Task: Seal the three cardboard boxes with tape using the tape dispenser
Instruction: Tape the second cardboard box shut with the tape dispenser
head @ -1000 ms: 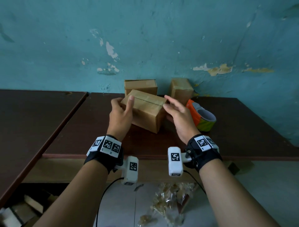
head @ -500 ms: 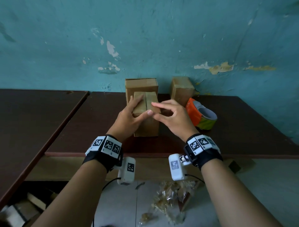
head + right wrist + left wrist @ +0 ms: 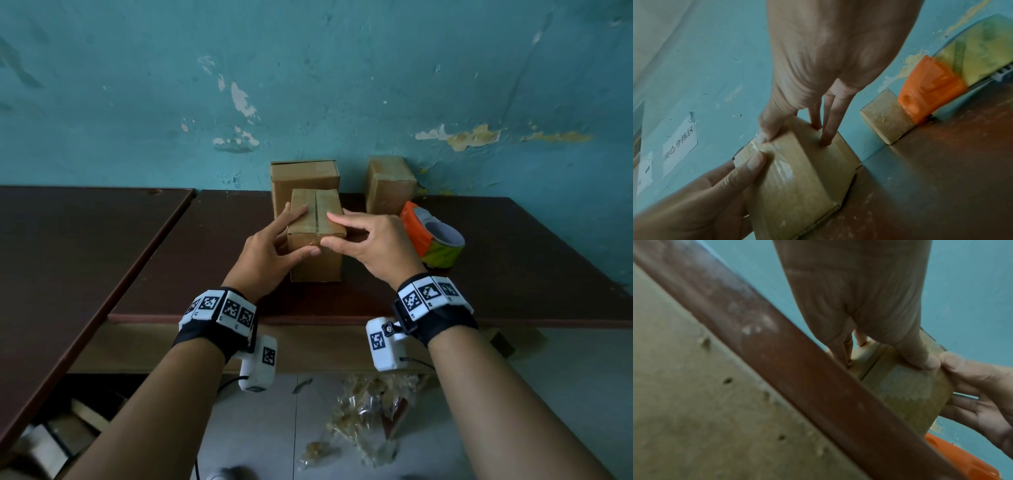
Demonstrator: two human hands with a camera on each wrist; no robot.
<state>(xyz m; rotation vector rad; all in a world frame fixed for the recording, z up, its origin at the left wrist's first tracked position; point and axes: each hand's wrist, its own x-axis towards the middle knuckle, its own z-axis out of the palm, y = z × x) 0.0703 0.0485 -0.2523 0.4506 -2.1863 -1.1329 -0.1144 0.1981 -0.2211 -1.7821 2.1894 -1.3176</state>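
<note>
Head view: a taped cardboard box [image 3: 317,236] stands upright on the dark table [image 3: 513,260], gripped between the left hand [image 3: 270,253] and right hand [image 3: 373,245], thumbs meeting on its near face, both forearms reaching forward; two more boxes [image 3: 305,174] sit behind by the wall, the orange tape dispenser [image 3: 431,236] just right. Left wrist view: blurred, the thumb appears pressed on clear tape [image 3: 906,391]. Right wrist view: fingers [image 3: 826,129] curl over the box top, thumb pinching the taped edge
</note>
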